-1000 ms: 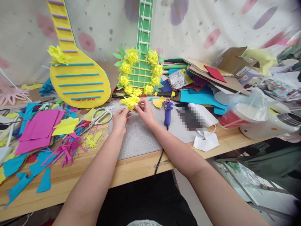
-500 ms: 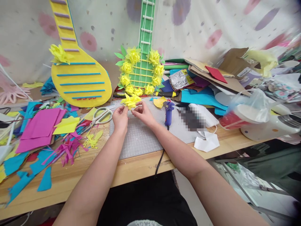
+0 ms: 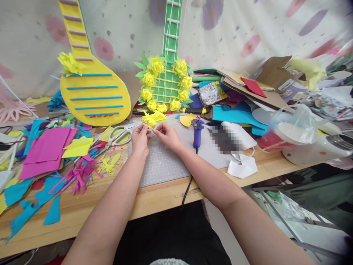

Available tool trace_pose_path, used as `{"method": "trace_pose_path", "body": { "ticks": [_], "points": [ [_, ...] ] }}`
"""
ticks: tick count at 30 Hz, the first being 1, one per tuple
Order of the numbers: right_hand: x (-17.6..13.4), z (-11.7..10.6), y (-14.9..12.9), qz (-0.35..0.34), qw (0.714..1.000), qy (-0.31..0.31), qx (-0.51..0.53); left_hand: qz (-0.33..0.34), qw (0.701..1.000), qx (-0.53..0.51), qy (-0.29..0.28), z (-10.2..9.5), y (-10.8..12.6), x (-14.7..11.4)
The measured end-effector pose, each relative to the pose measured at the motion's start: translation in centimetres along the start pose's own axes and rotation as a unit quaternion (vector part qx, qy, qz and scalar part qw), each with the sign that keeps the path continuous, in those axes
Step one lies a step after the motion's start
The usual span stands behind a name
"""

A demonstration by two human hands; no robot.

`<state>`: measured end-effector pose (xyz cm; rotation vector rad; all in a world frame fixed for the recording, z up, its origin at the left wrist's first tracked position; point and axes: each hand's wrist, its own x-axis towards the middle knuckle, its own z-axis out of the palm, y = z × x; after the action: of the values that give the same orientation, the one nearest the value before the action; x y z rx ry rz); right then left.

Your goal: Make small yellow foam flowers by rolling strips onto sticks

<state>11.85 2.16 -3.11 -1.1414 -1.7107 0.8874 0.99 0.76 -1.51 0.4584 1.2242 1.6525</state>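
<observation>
Between my hands, above the grey cutting mat [image 3: 162, 162], is a yellow paper flower [image 3: 153, 118] with pointed petals. My left hand [image 3: 140, 140] pinches it from below at its base. My right hand [image 3: 168, 135] has its thumb and forefinger together at the flower's lower right side. Just behind stands a green paper guitar [image 3: 168, 79] ringed with similar yellow flowers and green leaves. To the left leans a yellow paper instrument [image 3: 96, 94] with blue strips and one yellow flower. A purple glue gun [image 3: 197, 134] rests on the mat to the right of my right hand.
Scissors [image 3: 119, 135] lie left of my left hand, beside magenta sheets [image 3: 45, 151] and blue and yellow scraps. Stacked cardboard and paper [image 3: 248, 88] fill the back right. A red and white cup [image 3: 284, 136] in plastic and a white bottle [image 3: 311, 149] stand at right.
The yellow flower has tilted and turned slightly in my fingers. My left hand has shifted a little, and my right fingertips have moved slightly lower and closer to the flower's base.
</observation>
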Motion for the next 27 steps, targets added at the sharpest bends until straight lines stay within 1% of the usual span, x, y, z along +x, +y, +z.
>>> {"method": "trace_pose_path", "body": {
  "ticks": [2, 4, 7, 9, 12, 15, 19, 23, 27],
  "points": [
    [-0.1, -0.1, -0.1, 0.005, 1.000, -0.001, -0.021, -0.013, 1.000, 0.008, 0.000, 0.0, 0.1, 0.0],
    [-0.1, -0.2, -0.3, 0.003, 0.999, 0.010, -0.031, -0.015, 1.000, 0.019, 0.006, 0.0, 0.2, -0.1],
    [-0.2, -0.5, -0.7, -0.030, 0.997, 0.069, -0.020, -0.007, 0.999, 0.033, 0.011, 0.1, 0.2, -0.3],
    [-0.2, -0.6, -0.9, -0.057, 0.994, 0.091, -0.012, -0.009, 0.999, 0.040, 0.003, 0.1, 0.2, -0.5],
    [-0.2, -0.8, -0.9, -0.078, 0.994, 0.073, -0.012, -0.015, 0.999, 0.046, -0.004, 0.1, 0.2, -0.6],
    [-0.1, -0.9, -0.7, -0.091, 0.994, 0.061, -0.018, -0.013, 0.998, 0.056, 0.001, 0.0, 0.1, -0.5],
    [0.1, -1.1, -0.6, -0.090, 0.995, 0.047, -0.009, 0.014, 0.997, 0.078, 0.010, -0.1, -0.1, -0.1],
    [0.0, -1.3, -0.9, -0.091, 0.994, 0.051, 0.010, 0.023, 0.996, 0.087, 0.001, -0.1, -0.1, -0.2],
    [-0.4, -1.2, -1.2, -0.115, 0.990, 0.060, -0.049, 0.024, 0.996, 0.086, -0.004, 0.1, -0.1, -0.4]
  ]
}}
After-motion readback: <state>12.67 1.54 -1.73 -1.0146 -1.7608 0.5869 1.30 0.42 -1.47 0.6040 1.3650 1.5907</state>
